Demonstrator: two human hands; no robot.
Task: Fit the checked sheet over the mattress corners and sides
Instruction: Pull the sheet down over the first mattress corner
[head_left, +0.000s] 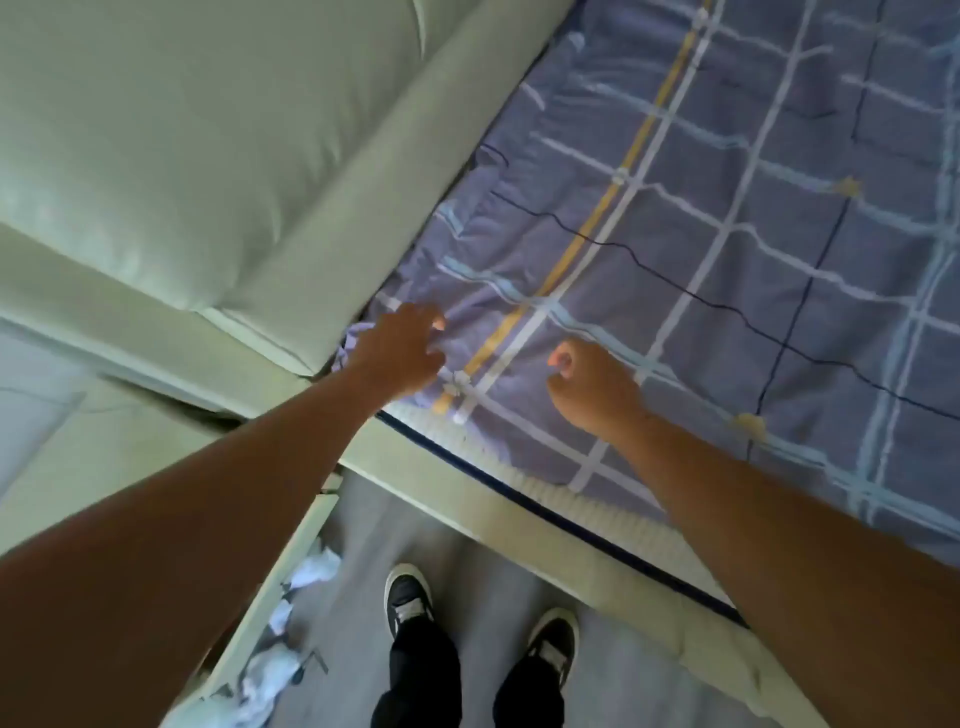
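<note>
The sheet (701, 218) lay over the mattress (597, 506), soft purple-blue cloth crossed with white, pale-blue, yellow and thin dark lines, smooth across the middle and rumpled into folds at the near corner by the headboard (208, 130). The left hand (400, 353) was down on that bunched corner, fingers (434, 322) spread and curled into the cloth; whether they actually gripped a fold or only pressed on it could not be told, the picture being blurred there. The right hand (592, 384) sat just beside it on the sheet, curled into a loose fist, and it was not clear that any fabric was caught inside. Along the near side the sheet's edge rode up, leaving a strip of the mattress bare: a ribbed, off-white quilted wall with dark piping running along it. The headboard was padded, pale and smooth, with stitched seams. The bed frame (519, 519) below was pale too. Down on the grey floor (478, 597) stood two dark shoes (408, 597) with white soles under dark trouser legs. Crumpled white scraps (311, 571) lay at the lower left, too blurred to identify. Both forearms ran out of the picture at the bottom edge.
</note>
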